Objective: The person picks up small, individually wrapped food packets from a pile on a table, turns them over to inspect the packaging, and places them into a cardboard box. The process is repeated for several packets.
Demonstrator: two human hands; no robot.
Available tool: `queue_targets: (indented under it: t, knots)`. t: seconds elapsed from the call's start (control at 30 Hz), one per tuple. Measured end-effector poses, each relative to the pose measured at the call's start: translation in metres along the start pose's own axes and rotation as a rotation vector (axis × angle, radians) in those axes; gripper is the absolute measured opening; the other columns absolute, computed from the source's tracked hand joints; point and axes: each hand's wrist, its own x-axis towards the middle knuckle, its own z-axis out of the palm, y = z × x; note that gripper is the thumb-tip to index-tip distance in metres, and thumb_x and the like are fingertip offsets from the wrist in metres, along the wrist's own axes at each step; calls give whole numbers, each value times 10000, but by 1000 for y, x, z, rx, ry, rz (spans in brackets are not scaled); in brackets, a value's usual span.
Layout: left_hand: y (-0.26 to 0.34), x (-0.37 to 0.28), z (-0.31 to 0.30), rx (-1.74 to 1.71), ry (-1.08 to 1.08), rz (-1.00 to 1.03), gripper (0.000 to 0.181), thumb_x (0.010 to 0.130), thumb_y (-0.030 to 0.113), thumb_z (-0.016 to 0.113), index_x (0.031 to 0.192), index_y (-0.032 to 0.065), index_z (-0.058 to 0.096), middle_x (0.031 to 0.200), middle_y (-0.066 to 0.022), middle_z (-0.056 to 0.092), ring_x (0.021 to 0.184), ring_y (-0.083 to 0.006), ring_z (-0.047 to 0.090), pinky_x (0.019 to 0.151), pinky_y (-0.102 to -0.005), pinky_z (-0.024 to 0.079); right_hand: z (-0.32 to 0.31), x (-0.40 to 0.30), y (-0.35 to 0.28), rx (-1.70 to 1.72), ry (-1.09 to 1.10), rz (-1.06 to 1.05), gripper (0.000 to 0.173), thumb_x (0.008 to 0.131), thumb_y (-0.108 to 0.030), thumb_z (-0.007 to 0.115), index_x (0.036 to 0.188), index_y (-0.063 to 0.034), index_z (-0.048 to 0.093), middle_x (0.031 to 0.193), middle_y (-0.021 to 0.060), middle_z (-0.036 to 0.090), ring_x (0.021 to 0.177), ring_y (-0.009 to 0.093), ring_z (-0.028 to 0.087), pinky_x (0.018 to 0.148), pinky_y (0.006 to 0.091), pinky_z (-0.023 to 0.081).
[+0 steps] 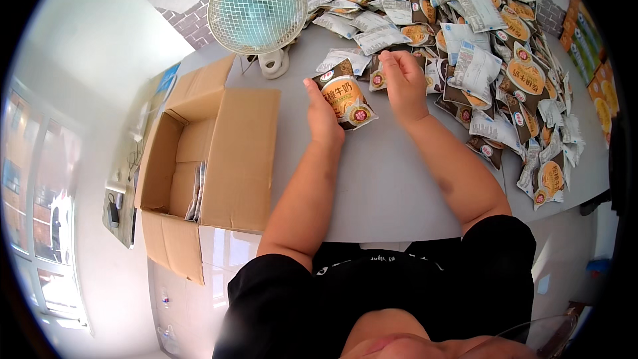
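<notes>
My left hand point(323, 117) holds a brown and orange pouch point(346, 92) of walnut milk, its printed front facing up. My right hand point(406, 82) is just to the right, fingers bent and thumb near the fingertips. Behind that hand lies another brown pouch point(377, 76); whether the fingers grip it is hidden. A large heap of similar pouches point(471, 72) spreads beyond and to the right, some showing white backs. Left of my left arm stands an open cardboard box point(244, 159) with a few pouches point(196, 194) upright along its inner right side.
A fan point(256, 10) with a wire guard stands at the back of the grey table point(394, 184). Box flaps spread outward, one over the table. Orange printed cartons point(598, 85) are at the far right. A side table point(119, 214) with small items lies left of the box.
</notes>
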Motion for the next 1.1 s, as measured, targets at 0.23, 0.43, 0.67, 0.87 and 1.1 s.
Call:
queue_targets:
  t: [0.23, 0.43, 0.67, 0.87, 1.1]
  knots:
    - [6, 8, -11, -124, 25, 9, 650, 995, 598, 349, 1266, 25, 495, 1175, -112, 623, 1006, -246, 655, 885, -393, 546, -7, -29, -129, 542, -719, -46, 215, 941, -206, 591, 892, -18, 682, 691, 5, 584, 563, 66, 482, 502, 216, 374]
    - [-3, 12, -9, -173, 13, 59, 700, 980, 631, 354, 1313, 28, 476, 1262, -118, 579, 1124, -245, 601, 960, -391, 502, -24, -46, -199, 848, -1389, -277, 253, 859, -101, 689, 1039, 77, 686, 776, 120, 651, 546, 171, 564, 426, 261, 351]
    - [-1, 13, -15, -210, 13, 64, 698, 977, 632, 367, 1318, 31, 471, 1265, -117, 577, 1138, -251, 591, 973, -395, 492, -30, -63, -215, 746, -1379, -418, 231, 918, -109, 651, 1028, 92, 683, 756, 105, 646, 496, 163, 548, 396, 266, 355]
    - [-2, 17, -15, -241, -1, 75, 674, 987, 612, 363, 1304, 28, 476, 1263, -118, 579, 1120, -260, 605, 974, -394, 497, -29, -61, -217, 747, -1402, -350, 274, 916, -108, 668, 1080, 111, 655, 811, 134, 648, 553, 169, 574, 414, 255, 338]
    - [-5, 18, -15, -237, -11, 79, 668, 989, 608, 362, 1303, 30, 484, 1269, -119, 578, 1126, -257, 602, 980, -397, 492, -29, -59, -213, 816, -1406, -265, 283, 929, -111, 655, 1106, 110, 646, 817, 141, 654, 547, 172, 575, 417, 258, 354]
